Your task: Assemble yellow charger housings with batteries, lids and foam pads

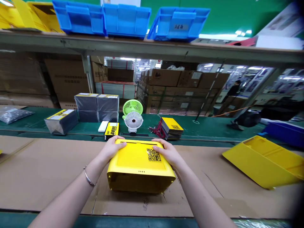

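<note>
Between my two hands is a yellow plastic housing (135, 158) with a QR code on its top face and a hollow, open side facing me. My left hand (112, 148) grips its left far corner, thumb on the top face. On the right far corner my right hand (169, 153) is closed the same way, its thumb beside the QR code. The fingers' undersides are hidden behind the housing. It sits over a brown cardboard sheet (71, 177); whether it touches the sheet I cannot tell.
Behind the housing stand a white fan (133, 122), a green fan (133, 106), a small yellow-black box (111, 129) and a stack of yellow cards (172, 126). Wrapped boxes (97, 107) are at left. Another yellow housing (258, 161) lies right. Blue bins (179, 23) line the shelf overhead.
</note>
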The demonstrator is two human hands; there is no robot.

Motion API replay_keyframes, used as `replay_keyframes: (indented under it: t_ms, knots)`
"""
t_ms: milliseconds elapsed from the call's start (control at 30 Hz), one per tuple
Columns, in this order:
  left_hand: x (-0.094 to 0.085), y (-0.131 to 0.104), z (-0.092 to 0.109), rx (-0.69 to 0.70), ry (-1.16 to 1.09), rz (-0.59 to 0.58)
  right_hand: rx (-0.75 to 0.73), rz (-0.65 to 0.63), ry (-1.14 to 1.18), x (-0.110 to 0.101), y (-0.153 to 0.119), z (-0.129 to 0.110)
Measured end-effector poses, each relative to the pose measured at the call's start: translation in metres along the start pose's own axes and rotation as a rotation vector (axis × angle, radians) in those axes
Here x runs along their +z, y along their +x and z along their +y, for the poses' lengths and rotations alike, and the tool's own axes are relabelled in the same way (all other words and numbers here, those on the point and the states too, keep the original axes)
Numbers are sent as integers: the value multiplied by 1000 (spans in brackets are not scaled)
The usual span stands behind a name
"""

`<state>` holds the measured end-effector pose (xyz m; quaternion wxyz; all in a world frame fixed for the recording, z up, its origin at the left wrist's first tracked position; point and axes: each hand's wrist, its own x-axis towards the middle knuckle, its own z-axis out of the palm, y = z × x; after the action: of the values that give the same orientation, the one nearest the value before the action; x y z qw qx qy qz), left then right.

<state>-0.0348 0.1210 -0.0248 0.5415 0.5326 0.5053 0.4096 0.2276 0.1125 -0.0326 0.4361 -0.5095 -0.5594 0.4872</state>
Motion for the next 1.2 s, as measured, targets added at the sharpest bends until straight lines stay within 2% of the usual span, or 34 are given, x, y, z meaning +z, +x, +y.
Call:
replay_keyframes:
  t_ms: [167, 333, 500, 700, 867, 967, 1067, 1200]
  knots:
    - [1, -10, -4, -8, -130, -47, -23, -30, 8, -2, -6, 2]
    - [3, -15, -5, -33, -149, -19, -82, 15, -52, -1, -1, 5]
    - [3, -18, -2, 5, -69, 30, -107, 84, -190, 1, 2, 5]
    - [2, -18, -2, 65, 68, 68, -99, 49, -160, 1, 1, 3]
    - [2, -21, -2, 85, 118, 93, -139, 86, -247, 3, -2, 0]
    - [2, -25, -2, 58, 82, 78, -95, 87, -244, 6, -5, -4]
    - [2, -27, -2, 41, 46, 50, -20, 29, -246, 7, -7, -8]
    - [1, -22, -3, 70, 153, 58, -8, 19, -338, 6, -6, -11]
